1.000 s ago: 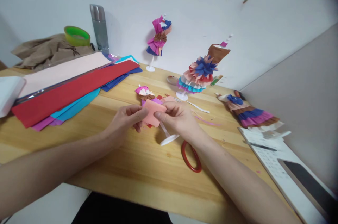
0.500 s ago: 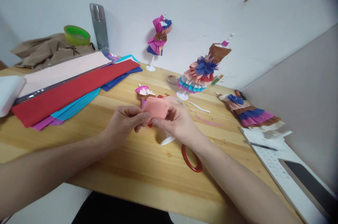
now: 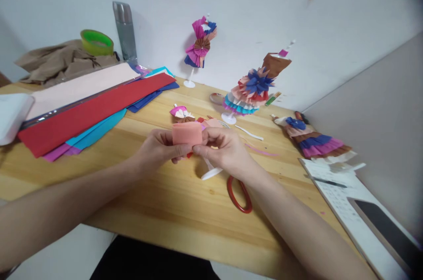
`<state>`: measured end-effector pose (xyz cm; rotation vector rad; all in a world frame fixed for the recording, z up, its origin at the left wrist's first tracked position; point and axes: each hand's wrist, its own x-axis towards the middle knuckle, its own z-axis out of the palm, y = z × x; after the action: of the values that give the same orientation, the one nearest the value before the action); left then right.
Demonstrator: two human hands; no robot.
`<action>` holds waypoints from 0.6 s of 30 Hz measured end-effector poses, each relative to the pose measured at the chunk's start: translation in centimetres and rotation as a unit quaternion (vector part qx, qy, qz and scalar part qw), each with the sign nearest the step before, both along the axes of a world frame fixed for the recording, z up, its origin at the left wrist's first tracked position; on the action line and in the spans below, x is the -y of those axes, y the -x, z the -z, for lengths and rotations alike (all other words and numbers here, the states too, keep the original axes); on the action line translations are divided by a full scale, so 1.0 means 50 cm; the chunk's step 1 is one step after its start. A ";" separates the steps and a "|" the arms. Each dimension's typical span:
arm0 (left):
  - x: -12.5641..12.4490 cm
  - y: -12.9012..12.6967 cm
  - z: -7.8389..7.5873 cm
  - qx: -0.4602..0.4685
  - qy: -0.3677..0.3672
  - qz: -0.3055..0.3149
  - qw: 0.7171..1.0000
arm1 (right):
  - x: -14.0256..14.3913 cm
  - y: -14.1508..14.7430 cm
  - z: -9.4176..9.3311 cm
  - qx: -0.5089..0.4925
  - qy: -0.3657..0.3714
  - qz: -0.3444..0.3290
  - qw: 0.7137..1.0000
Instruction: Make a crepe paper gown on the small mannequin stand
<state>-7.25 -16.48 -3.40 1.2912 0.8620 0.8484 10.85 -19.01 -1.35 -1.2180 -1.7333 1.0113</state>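
A wooden table (image 3: pixel 185 209) carries everything, set against a white wall. On its left lies a stack of long paper sheets (image 3: pixel 89 110), red on top with pink, blue and purple showing around it. Behind the stack sit a crumpled brown cloth (image 3: pixel 59 62), a green tape roll (image 3: pixel 96 42) and a steel bottle (image 3: pixel 124 31). Two paper dresses on white stands (image 3: pixel 200 49) (image 3: pixel 253 90) stand near the wall; a third (image 3: pixel 310 141) lies flat at the right. Red-handled scissors (image 3: pixel 239 194) lie in front, and a white pad (image 3: pixel 346 200) sits at the right edge.
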 end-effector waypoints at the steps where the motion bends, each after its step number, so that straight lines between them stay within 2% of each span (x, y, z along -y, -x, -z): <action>1: -0.001 0.001 -0.002 0.006 -0.001 -0.009 1.000 | -0.001 -0.005 -0.004 -0.021 0.004 0.011 1.000; 4: -0.007 0.006 -0.007 0.026 0.005 -0.044 0.999 | -0.008 -0.024 -0.016 -0.063 0.013 0.041 0.997; 7: -0.018 0.007 -0.008 0.060 0.042 -0.068 0.995 | -0.018 -0.048 -0.025 -0.042 -0.006 0.078 0.996; 10: -0.027 0.005 -0.001 0.089 0.085 -0.073 0.990 | -0.029 -0.076 -0.039 0.017 -0.044 0.123 0.991; 12: -0.031 0.003 0.007 0.100 0.108 -0.074 0.986 | -0.033 -0.097 -0.052 0.105 -0.059 0.153 0.981; 15: -0.034 0.002 0.018 0.121 0.131 -0.066 0.982 | -0.019 -0.127 -0.066 0.298 -0.006 0.154 0.942; 18: -0.034 0.003 0.021 0.140 0.154 -0.055 0.977 | 0.030 -0.146 -0.052 0.466 0.080 0.146 0.869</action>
<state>-7.40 -14.79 -4.47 0.8365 0.8068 0.9191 18.13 -20.49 1.26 -2.2435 -2.0549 0.3682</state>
